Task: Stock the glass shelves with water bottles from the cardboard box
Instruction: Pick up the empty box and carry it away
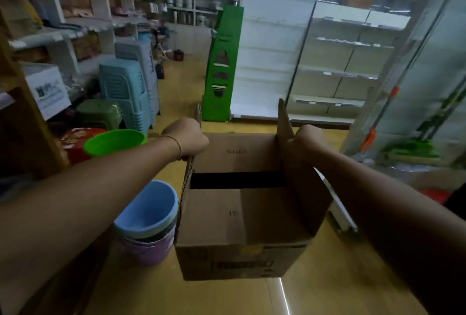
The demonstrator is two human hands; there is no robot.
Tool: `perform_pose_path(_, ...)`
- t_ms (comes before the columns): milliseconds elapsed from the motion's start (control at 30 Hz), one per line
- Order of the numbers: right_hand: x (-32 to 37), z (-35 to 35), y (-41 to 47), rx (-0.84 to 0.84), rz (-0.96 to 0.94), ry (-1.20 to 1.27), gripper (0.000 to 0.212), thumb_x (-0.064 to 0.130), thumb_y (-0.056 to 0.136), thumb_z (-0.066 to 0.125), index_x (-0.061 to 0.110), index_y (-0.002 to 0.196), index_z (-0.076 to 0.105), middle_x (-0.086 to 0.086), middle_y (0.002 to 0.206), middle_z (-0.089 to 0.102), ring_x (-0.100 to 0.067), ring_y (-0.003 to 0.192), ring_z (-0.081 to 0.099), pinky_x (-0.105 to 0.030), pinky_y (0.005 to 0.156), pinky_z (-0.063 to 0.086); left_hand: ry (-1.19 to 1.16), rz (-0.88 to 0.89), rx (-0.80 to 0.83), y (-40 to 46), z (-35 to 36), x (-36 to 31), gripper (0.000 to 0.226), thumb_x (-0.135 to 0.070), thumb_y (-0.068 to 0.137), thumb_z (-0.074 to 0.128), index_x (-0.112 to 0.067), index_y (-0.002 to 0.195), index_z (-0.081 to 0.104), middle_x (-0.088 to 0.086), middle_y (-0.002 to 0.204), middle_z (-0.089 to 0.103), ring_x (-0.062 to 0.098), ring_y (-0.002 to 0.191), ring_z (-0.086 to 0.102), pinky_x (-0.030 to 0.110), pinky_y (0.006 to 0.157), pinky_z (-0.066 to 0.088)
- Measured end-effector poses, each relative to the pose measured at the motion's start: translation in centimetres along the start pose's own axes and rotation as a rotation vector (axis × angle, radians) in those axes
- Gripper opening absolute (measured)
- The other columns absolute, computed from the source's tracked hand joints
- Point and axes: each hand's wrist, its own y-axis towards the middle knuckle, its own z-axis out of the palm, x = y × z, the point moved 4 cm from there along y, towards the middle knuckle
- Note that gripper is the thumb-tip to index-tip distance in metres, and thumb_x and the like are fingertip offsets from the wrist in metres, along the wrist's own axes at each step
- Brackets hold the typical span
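A cardboard box [242,216] is held up over the yellow floor [327,289], its top flaps open and its inside showing only bare cardboard and a dark gap; the left hand [187,138] curls round the box's left edge, the right hand [306,142] grips the upright right flap; just left of the box stands a stack of buckets [148,221], blue on top; farther off, a green basin [114,141], stacked stools [126,90], a green display stand [222,62] and white shelves [335,62].
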Motion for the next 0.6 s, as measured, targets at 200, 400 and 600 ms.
perform_pose_path(200, -1.2, 3.4, 14.6, 0.125, -0.030, 0.040, 0.013, 0.020, 0.093, 0.060, 0.010, 0.085, 0.063, -0.008, 0.087, 0.065, -0.020, 0.076, 0.064, -0.031, 0.061, 0.053, 0.072, -0.101, 0.039, 12.1, 3.1, -1.4, 0.028, -0.016, 0.079, 0.048, -0.005, 0.056, 0.059, 0.012, 0.048, 0.058, 0.027, 0.047, 0.059, 0.032, 0.051, 0.051)
perform_pose_path(400, -0.2, 5.4, 24.9, 0.166, -0.058, 0.045, 0.011, 0.018, 0.093, 0.058, 0.009, 0.087, 0.062, -0.008, 0.085, 0.064, -0.018, 0.072, 0.061, -0.027, 0.053, 0.043, 0.095, -0.133, 0.028, 21.2, 5.0, -1.9, 0.027, -0.018, 0.079, 0.049, -0.007, 0.056, 0.058, 0.012, 0.053, 0.060, 0.027, 0.050, 0.059, 0.032, 0.052, 0.051)
perform_pose_path(600, -0.1, 10.4, 31.4, 0.202, -0.043, 0.076, 0.008, 0.014, 0.092, 0.057, 0.008, 0.090, 0.062, -0.011, 0.090, 0.064, -0.023, 0.081, 0.065, -0.034, 0.064, 0.054, 0.084, -0.170, 0.068, 28.2, 9.8, 0.6, 0.026, -0.019, 0.080, 0.049, -0.008, 0.058, 0.054, 0.011, 0.056, 0.057, 0.027, 0.052, 0.054, 0.028, 0.052, 0.043)
